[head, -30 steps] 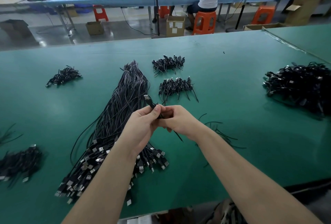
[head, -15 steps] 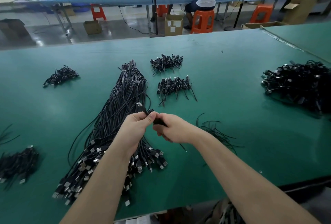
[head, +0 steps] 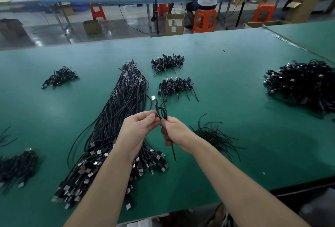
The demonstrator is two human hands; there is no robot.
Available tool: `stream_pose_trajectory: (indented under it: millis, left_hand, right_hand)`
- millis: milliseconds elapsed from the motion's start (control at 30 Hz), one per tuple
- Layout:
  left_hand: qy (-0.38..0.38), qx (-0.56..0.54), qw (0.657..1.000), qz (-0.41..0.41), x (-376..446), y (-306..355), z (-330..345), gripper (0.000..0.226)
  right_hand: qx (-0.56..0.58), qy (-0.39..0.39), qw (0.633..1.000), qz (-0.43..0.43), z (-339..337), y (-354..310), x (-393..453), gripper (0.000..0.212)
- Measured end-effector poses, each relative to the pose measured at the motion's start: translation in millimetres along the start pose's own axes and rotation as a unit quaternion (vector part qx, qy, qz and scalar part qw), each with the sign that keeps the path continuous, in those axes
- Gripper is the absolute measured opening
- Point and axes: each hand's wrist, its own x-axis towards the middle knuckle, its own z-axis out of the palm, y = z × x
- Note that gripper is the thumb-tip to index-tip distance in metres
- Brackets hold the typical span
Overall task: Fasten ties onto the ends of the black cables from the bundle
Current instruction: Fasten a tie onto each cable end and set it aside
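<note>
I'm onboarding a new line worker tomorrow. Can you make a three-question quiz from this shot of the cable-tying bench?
1. True or false: both hands are up off the green table.
2. Multiple choice: the loose ties lie (A) left of the long cable bundle, (B) right of the right hand, (C) on the far blue bench.
3. Short answer: which way does the metal plug of the held cable point?

Key
1. True: the left hand and right hand pinch the looped cable above the cable bundle.
2. B.
3. Up and away from the person.
</note>
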Motion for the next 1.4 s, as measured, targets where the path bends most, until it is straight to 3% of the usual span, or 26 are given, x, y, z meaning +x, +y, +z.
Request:
stream_pose_trajectory:
  millis: [133, 233, 433, 533, 667, 767, 933, 1000, 1067, 1133, 1267, 1400]
  left_hand:
    - [0.025, 0.177, 0.984, 0.012, 8, -2, -4, 0.024]
    - [0.010, 0.208, 0.978, 0.018, 13, -5, 0, 0.034]
    - [0.041, 0.386, 0.915, 0.105, 19, -8, 1, 0.044]
    - [0.046, 0.373, 0.922, 0.091, 22, -11, 1, 0.041]
    - [0.037, 0.324, 0.943, 0.061, 24, -17, 2, 0.036]
    - [0.025, 0.315, 0.947, 0.049, 24, -20, 4, 0.036]
    - [-0.013, 0.255, 0.967, 0.000, 25, -24, -2, 0.033]
    - [-0.031, 0.267, 0.963, 0.001, 25, -24, -3, 0.033]
    - [-0.040, 0.276, 0.960, 0.011, 27, -24, -3, 0.030]
    - [-0.046, 0.277, 0.960, 0.019, 30, -23, -4, 0.027]
    - [-0.053, 0.276, 0.960, 0.016, 35, -28, -7, 0.025]
    - [-0.056, 0.294, 0.954, 0.003, 42, -39, -10, 0.025]
  right_hand:
    - [-0.080, 0.005, 0.997, -0.003, -4, 5, 0, 0.026]
    - [-0.179, -0.012, 0.983, -0.050, 3, 5, -2, 0.027]
    - [-0.361, 0.034, 0.925, -0.113, 4, 10, -8, 0.036]
    - [-0.404, 0.052, 0.903, -0.134, 5, 15, -8, 0.029]
    - [-0.536, 0.096, 0.815, -0.198, 7, 27, -4, 0.027]
    - [-0.558, 0.116, 0.793, -0.214, 8, 34, -3, 0.028]
    - [-0.523, 0.094, 0.818, -0.222, 1, 37, 0, 0.026]
    - [-0.451, 0.064, 0.871, -0.183, 0, 37, 0, 0.027]
    - [-0.289, 0.019, 0.949, -0.121, 4, 36, 2, 0.029]
    - [-0.137, -0.004, 0.988, -0.069, 9, 36, 4, 0.031]
    - [0.078, -0.019, 0.997, -0.011, 12, 42, 5, 0.033]
    - [0.059, -0.028, 0.998, -0.003, 10, 47, 10, 0.031]
